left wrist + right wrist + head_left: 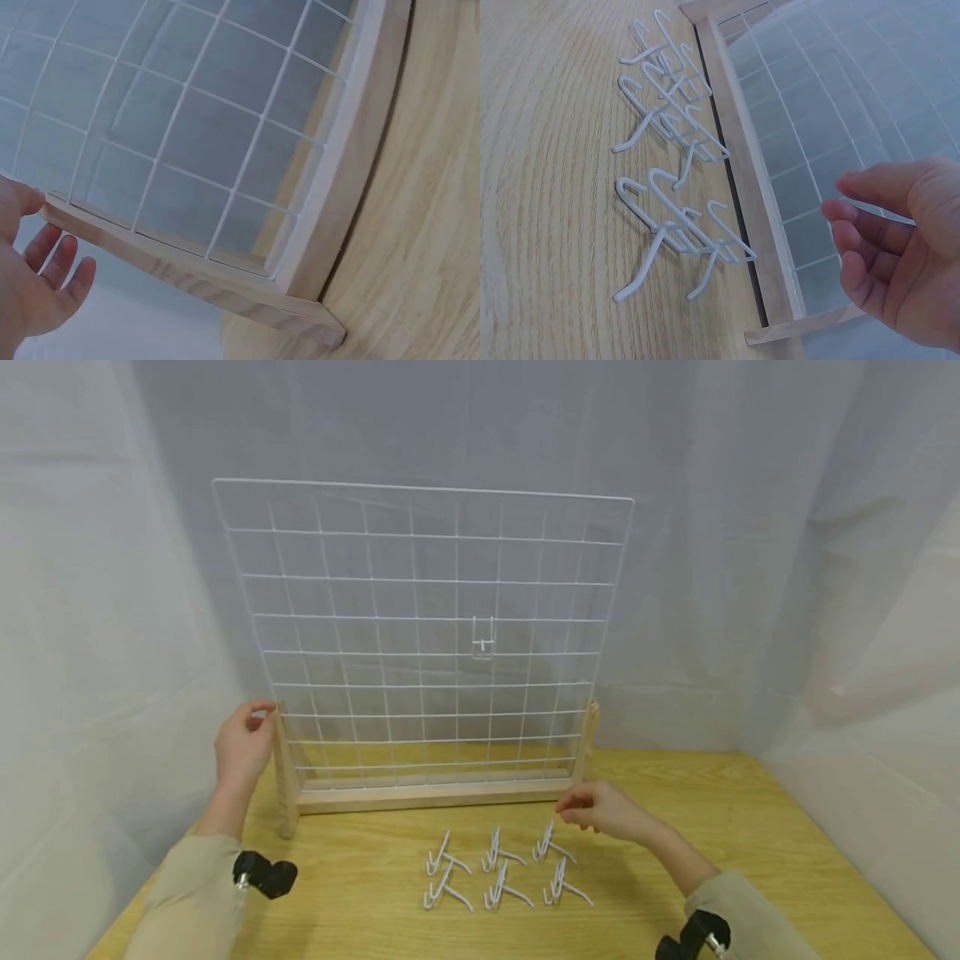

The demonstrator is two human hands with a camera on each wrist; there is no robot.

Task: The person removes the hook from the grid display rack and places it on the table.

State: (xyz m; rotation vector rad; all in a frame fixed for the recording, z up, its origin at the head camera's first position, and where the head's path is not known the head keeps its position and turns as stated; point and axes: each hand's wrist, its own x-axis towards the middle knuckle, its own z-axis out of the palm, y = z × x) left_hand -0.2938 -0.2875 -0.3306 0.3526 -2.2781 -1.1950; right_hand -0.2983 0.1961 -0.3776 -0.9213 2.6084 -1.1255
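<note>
A white wire grid panel [438, 619] stands upright in a wooden stand [442, 797]. My left hand [245, 745] pinches the top of the stand's left post [112, 241] between thumb and index finger; the other fingers hang loosely below it in the left wrist view. One white hook [483, 647] hangs on the grid, right of its middle. On the table in front lie several more white wire hooks [501, 887] in two rows. My right hand [603, 811], fingers loosely bent and holding nothing, hovers just beyond the back right hook [548, 842], near the stand's right end.
A wood-grain table [697, 827] bears the stand and hooks. White sheeting [720, 610] hangs behind and on both sides. Black wrist mounts [264, 874] sit on both sleeves.
</note>
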